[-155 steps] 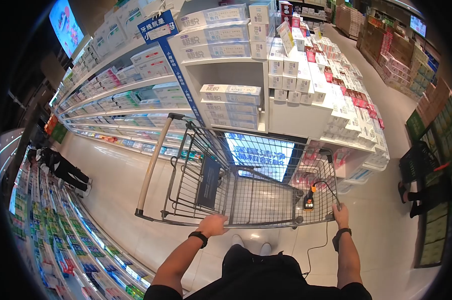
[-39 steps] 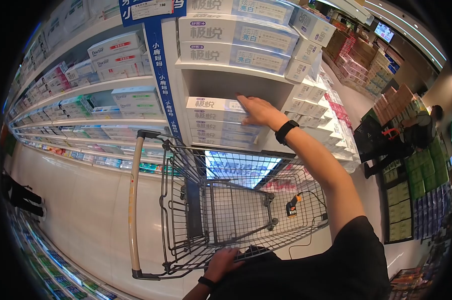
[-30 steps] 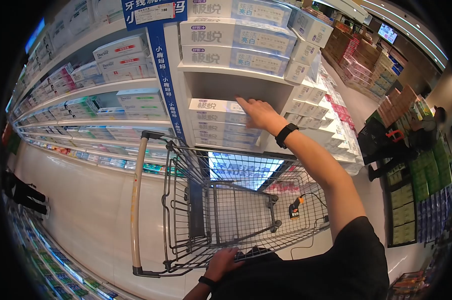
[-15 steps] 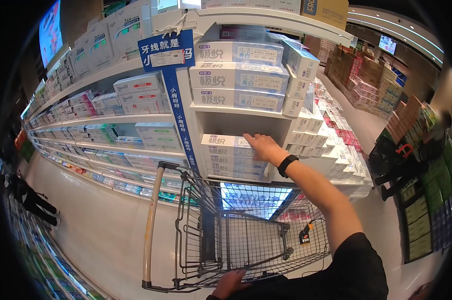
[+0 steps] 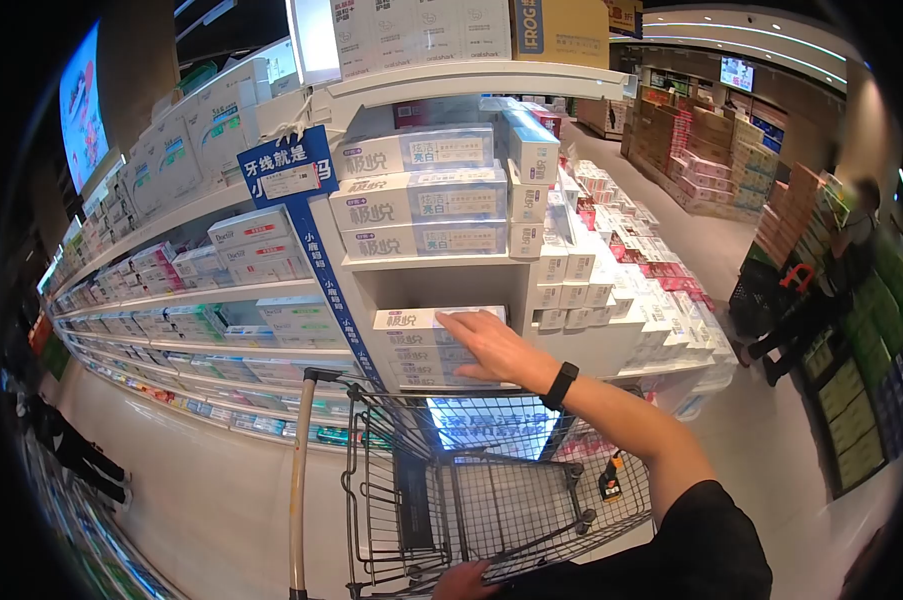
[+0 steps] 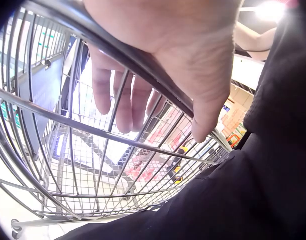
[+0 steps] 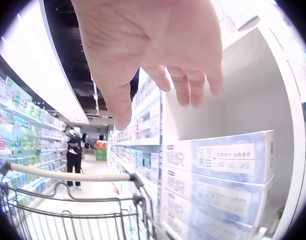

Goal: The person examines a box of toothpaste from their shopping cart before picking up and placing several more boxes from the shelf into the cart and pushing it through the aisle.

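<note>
Bent over the rim of the wire shopping cart (image 5: 511, 480), my left hand (image 5: 465, 580) has its fingers inside and thumb outside in the left wrist view, the hand (image 6: 163, 55) gripping the rim (image 6: 138, 57). My right hand (image 5: 496, 350) reaches across the cart to stacked white and light-blue boxes (image 5: 401, 322) on a lower shelf. The right wrist view has this hand (image 7: 153, 45) above the top box (image 7: 228, 156), fingers spread and slightly bent, holding nothing. Whether a fingertip touches the box, I cannot tell.
More of these boxes (image 5: 421, 208) fill the shelf above. A blue sign (image 5: 289, 172) hangs at the shelf corner. Inside the cart lies a black and orange device (image 5: 609, 482). People stand in the left aisle (image 5: 71, 445) and at the right (image 5: 821, 285).
My right hand has left the cart's far end and come over the stacked boxes, most recently shifting left across them. The head view has tilted up. My left hand stays at the cart's rim.
</note>
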`<action>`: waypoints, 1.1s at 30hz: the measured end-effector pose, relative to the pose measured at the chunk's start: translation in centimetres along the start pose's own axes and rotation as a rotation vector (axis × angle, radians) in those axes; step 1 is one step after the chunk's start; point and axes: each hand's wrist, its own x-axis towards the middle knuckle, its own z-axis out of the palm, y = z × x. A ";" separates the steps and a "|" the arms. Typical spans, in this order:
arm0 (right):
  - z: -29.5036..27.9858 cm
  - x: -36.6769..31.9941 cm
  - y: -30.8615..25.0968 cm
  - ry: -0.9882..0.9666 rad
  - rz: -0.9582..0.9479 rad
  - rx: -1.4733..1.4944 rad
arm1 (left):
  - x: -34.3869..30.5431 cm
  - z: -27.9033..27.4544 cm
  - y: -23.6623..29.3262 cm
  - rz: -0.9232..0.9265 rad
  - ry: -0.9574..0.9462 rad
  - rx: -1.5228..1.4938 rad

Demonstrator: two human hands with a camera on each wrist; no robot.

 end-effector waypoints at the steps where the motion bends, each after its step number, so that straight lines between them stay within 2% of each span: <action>1: -0.3 -1.0 -1.0 -0.001 -0.018 0.057 | 0.0 0.0 0.0 -0.001 0.010 -0.005; 4: 0.0 -6.2 -2.3 -0.032 -0.060 0.179 | 0.3 -0.4 0.6 -0.025 -0.047 0.016; 6: -0.4 -10.3 -3.2 -0.133 0.019 0.256 | 0.5 -2.5 3.3 -0.085 -0.105 0.019; 8: 0.3 -15.3 -3.5 -0.146 0.111 0.308 | 0.7 -2.6 3.8 -0.114 -0.126 0.079; 10: 1.1 -20.3 -3.2 -0.160 0.240 0.362 | 0.7 -1.6 2.8 -0.131 -0.129 0.142; 14: 4.8 -31.4 -1.7 -0.144 0.587 0.255 | 1.0 -1.6 3.4 -0.203 -0.229 0.228; 17: 6.4 -38.2 -1.6 -0.097 0.801 0.243 | 1.5 -2.2 3.9 -0.239 -0.275 0.146; 18: 7.1 -40.0 -1.8 -0.076 0.867 0.262 | 1.0 -1.7 3.6 -0.212 -0.185 0.178; 19: 8.0 -41.6 -2.0 -0.035 0.931 0.275 | 0.8 -1.2 3.1 -0.213 -0.174 0.195; 22: 9.6 -44.1 -2.9 0.056 1.117 0.333 | 0.8 -0.7 2.3 -0.242 -0.200 0.253; 25: 11.8 -45.9 -3.3 0.101 1.153 0.308 | 0.5 -0.4 1.8 -0.201 -0.176 0.247; 29: 12.9 -46.6 -4.0 0.110 1.213 0.359 | 0.6 -1.1 3.0 -0.236 -0.248 0.221; 30: 12.2 -45.8 -4.4 0.115 1.245 0.361 | 0.6 -0.5 2.1 -0.224 -0.252 0.310; 33: 14.0 -46.6 -3.7 0.118 1.195 0.302 | 0.6 -0.6 1.7 -0.190 -0.247 0.284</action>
